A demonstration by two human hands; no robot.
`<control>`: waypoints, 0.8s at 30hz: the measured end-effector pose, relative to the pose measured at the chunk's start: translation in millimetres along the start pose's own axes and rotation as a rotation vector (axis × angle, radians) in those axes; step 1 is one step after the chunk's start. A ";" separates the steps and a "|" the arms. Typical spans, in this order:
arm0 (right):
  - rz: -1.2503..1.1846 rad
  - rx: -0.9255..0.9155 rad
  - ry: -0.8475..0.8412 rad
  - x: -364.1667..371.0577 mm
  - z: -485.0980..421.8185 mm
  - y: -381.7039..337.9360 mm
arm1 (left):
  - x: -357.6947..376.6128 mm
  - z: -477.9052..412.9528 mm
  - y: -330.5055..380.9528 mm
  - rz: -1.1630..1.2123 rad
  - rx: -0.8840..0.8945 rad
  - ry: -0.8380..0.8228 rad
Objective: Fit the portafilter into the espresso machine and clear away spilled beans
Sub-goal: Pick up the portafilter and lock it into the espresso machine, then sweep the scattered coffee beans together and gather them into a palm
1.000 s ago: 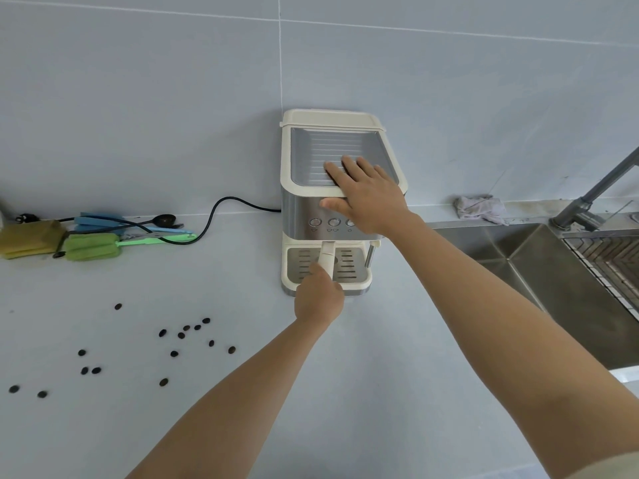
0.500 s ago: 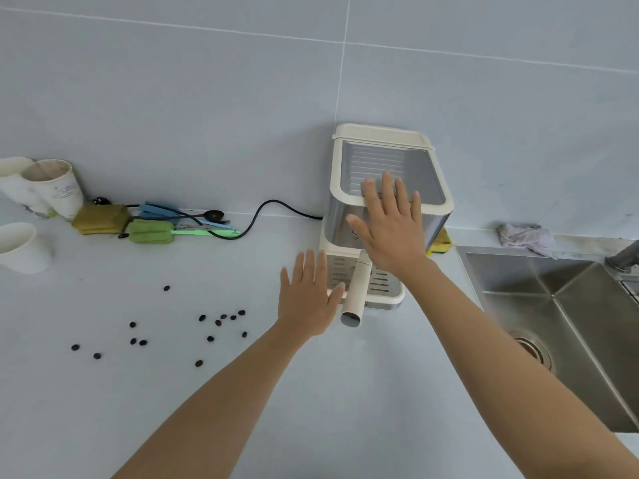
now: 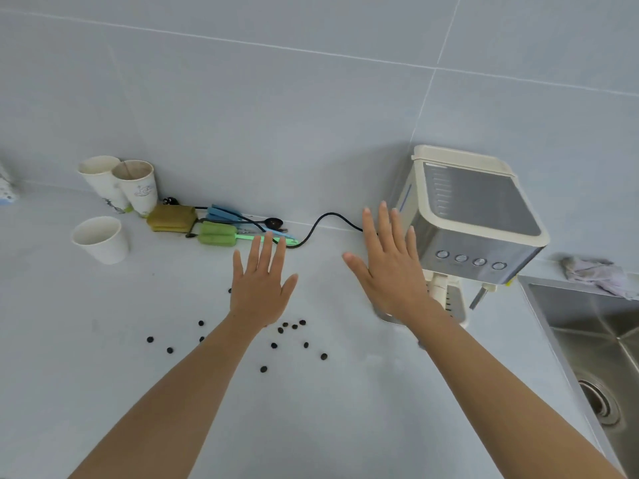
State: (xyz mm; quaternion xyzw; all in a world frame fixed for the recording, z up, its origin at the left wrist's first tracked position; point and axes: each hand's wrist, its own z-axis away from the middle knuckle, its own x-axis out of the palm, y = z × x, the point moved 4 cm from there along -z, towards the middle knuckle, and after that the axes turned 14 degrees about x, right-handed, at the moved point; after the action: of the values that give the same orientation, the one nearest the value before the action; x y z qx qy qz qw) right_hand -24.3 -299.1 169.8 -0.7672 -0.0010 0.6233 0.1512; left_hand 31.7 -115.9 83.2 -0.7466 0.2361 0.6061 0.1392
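Over the tabletop [image 3: 345, 426] both hands hang flat with fingers spread, each grip released and empty: left hand [image 3: 261, 288] above the spilled beans [image 3: 294, 326], seemingly ready to sweep them, right hand [image 3: 389, 271] just left of the espresso machine [image 3: 473, 219]. Behind that wrist, the portafilter [image 3: 439, 288] handle juts from the machine's front, apparently fitted.

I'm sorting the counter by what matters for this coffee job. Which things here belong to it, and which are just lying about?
Belong: espresso machine; portafilter in it, mostly hidden by the right hand; spilled beans; left hand.

Lying about: paper cups; sponges; cloth; sink.
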 end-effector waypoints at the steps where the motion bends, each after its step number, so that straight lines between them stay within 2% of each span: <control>1: 0.001 0.000 -0.002 6.3 -0.2 -13.0 | -0.1 3.5 -15.9 -0.005 -0.009 -0.013; 12: -0.086 0.044 -0.044 62.9 -4.4 -124.6 | -6.2 38.5 -141.3 0.011 -0.006 -0.079; 17: -0.053 0.127 -0.118 97.2 10.3 -137.8 | 18.8 75.9 -170.5 0.065 -0.039 -0.189; 24: 0.005 0.204 -0.316 149.8 50.8 -131.8 | 60.3 125.3 -182.6 0.128 -0.093 -0.362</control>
State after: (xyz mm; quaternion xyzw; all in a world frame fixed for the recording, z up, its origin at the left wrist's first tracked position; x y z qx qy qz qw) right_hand -14.9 -133.1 48.4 -0.6405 0.0406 0.7332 0.2245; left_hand 31.0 90.1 -18.0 -0.6147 0.2260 0.7482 0.1062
